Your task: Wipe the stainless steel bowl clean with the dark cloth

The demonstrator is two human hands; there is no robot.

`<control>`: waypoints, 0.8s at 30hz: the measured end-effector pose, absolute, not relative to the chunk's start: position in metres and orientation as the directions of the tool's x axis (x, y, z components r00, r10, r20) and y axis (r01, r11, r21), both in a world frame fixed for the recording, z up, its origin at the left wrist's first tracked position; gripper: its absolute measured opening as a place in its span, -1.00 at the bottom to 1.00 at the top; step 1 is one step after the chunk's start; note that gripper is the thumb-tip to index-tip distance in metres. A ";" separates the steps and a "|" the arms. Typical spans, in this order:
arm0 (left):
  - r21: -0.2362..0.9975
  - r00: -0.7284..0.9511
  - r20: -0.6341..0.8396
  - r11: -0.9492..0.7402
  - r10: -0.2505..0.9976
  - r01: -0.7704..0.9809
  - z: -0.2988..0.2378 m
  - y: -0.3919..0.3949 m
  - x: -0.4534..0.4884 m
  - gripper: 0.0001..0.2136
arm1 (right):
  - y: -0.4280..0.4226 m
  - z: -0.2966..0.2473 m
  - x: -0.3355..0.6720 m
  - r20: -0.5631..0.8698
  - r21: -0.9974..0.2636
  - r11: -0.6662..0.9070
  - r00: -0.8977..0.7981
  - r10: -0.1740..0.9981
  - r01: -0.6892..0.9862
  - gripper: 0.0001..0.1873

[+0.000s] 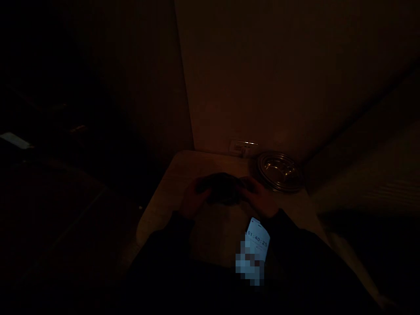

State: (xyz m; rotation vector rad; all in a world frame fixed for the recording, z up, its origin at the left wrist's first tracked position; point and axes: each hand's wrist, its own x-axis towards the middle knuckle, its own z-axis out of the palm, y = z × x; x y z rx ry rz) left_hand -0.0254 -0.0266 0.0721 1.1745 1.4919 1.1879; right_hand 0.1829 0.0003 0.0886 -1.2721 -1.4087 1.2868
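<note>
In the dim light my left hand (pixel 193 197) and my right hand (pixel 259 197) grip a dark, rounded object (pixel 224 189) from its two sides. It is too dark to tell what kind of thing it is; it looks black and lies low over the table (pixel 164 192). My fingers curl round its edges, and the fingertips are mostly lost in shadow. Below my right wrist is a lit phone (pixel 258 245) showing a timer, partly blurred out.
Shiny metal compartment plates (pixel 280 172) lie stacked at the table's back right corner. A wall socket plate (pixel 243 146) sits just above the back edge. Walls (pixel 262 78) rise behind and to the right. The floor at left is nearly black.
</note>
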 end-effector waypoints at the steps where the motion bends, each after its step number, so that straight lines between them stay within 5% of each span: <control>1: 0.986 -0.160 -0.084 0.106 0.984 0.131 0.071 -0.026 -0.024 -0.64 | 0.002 0.088 0.181 -0.053 -0.989 -0.031 -0.151 0.987 0.145 -0.68; 6: 0.980 -0.156 -0.145 0.163 0.977 0.110 0.076 -0.021 -0.016 -0.58 | 0.009 0.083 0.176 -0.065 -0.993 -0.052 -0.123 0.990 0.104 -0.63; 14: 0.868 -0.344 -0.096 0.248 0.934 0.430 0.092 -0.018 -0.016 -0.71 | 0.021 0.085 0.182 -0.072 -0.994 -0.062 -0.118 0.990 0.090 -0.61; 19: 0.982 -0.045 -0.144 0.148 0.989 0.114 0.104 -0.021 0.001 -0.59 | 0.018 0.102 0.173 -0.036 -0.992 -0.008 -0.229 0.973 0.124 -0.65; 24: 0.989 -0.264 -0.112 0.132 0.958 0.062 0.120 -0.016 -0.010 -0.74 | 0.023 0.114 0.178 0.005 -0.989 0.036 -0.210 0.978 0.141 -0.58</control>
